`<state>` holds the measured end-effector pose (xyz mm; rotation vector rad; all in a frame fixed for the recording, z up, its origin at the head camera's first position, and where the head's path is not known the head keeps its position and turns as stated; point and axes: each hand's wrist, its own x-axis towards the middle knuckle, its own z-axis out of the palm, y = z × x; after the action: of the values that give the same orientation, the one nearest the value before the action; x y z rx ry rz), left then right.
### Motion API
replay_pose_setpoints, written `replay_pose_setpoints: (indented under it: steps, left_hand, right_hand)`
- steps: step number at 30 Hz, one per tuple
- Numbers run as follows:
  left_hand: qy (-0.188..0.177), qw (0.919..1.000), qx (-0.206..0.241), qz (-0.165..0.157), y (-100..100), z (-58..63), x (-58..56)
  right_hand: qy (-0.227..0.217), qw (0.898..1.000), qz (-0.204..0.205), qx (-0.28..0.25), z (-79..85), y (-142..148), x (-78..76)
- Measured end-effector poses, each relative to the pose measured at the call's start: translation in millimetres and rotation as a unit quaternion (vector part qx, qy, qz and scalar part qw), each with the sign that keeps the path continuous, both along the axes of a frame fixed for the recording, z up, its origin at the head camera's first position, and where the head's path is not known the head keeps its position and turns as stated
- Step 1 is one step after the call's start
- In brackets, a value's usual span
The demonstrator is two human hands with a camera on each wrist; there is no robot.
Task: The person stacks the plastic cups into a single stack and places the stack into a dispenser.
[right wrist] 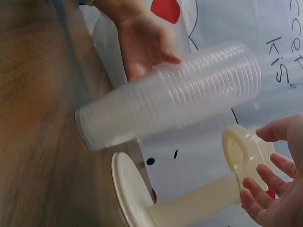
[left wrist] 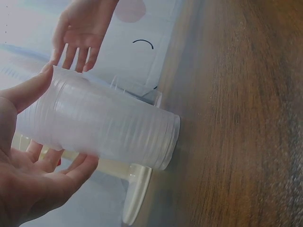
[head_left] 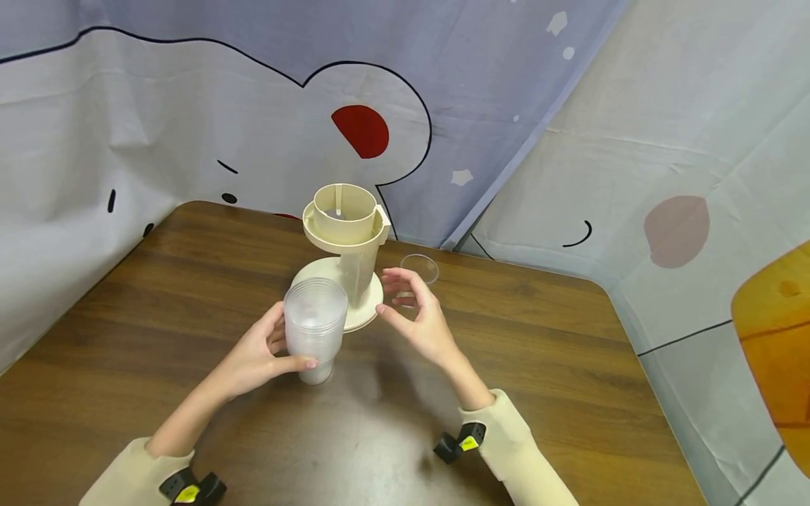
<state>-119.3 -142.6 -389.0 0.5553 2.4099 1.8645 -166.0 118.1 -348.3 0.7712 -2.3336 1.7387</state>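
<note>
In the head view my left hand (head_left: 261,357) grips a tall stack of clear plastic cups (head_left: 314,330), thumb across the near side and fingers around the left. The stack is upright, its base close over the tabletop. Just behind it stands a cream cup dispenser (head_left: 358,277) with a round base, a post and a ring-shaped holder on top. My right hand (head_left: 420,322) holds nothing; its fingers are spread and slightly bent beside the dispenser's base. The right wrist view shows the cup stack (right wrist: 175,94) between the left hand (right wrist: 144,45) and the dispenser (right wrist: 199,196).
A single clear cup (head_left: 420,268) stands behind my right hand, partly hidden by it. The brown wooden table (head_left: 525,393) reaches back to a printed curtain (head_left: 253,119), which also hangs along both sides.
</note>
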Motion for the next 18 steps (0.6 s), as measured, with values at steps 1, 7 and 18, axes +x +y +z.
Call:
replay_pose_setpoints:
  steps: [1,7,18]
  left_hand:
    - [0.000,1.0000,0.000,0.000,0,0.0,-0.2]
    - [0.005,1.0000,0.004,0.000,0,0.9,-1.1]
    - [0.001,1.0000,0.001,-0.003,-1,0.3,-0.2]
  right_hand:
    - [-0.008,1.000,-0.006,-0.006,-0.9,2,-1.3]
    - [-0.058,0.996,-0.036,-0.052,-6.8,11,-10.7]
    - [-0.068,0.989,-0.102,-0.079,-12.2,23,-24.7]
